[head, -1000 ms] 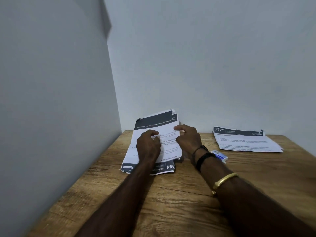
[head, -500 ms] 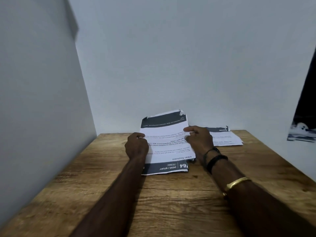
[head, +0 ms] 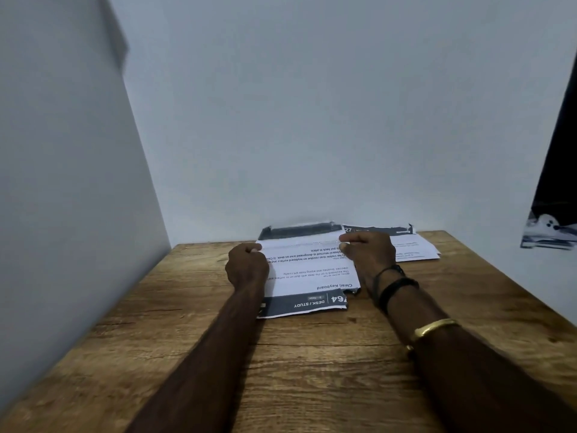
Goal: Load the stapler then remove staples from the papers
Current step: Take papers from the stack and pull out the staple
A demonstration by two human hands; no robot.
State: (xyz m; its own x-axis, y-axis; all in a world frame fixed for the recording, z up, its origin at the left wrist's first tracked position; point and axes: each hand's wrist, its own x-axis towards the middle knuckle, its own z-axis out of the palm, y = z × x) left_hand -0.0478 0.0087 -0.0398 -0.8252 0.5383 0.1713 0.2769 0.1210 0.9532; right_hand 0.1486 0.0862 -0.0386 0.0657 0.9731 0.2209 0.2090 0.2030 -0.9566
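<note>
- Papers (head: 306,304) lie in a small pile at the far end of the wooden table (head: 312,370), close to the back wall (head: 312,120), roughly midway across.
- The lowest page that shows has a dark band along its near edge, printed "DESK / STUDY" and "64", upside down from where the person stands.
- The top sheet (head: 312,260) is white with lines of upside-down print and the heading "Clean Keyboard". Its far end, with a dark band, is blurred.
- The left hand (head: 246,267) is curled into a fist on the left edge of the top sheet, gripping it.
- The right hand (head: 370,254) pinches the right edge of the same sheet between thumb and forefinger, with the other fingers bent.
- The right wrist wears black bands (head: 396,289), and a gold bangle (head: 434,328) sits further up the forearm.
- A second pile of pages (head: 418,250) lies flat just beyond the right hand, also near the wall.
- A pale side wall (head: 62,182) stands along the left of the table.
- A dark strip (head: 559,151) shows at the right edge, with a blurred white shape at its foot.
</note>
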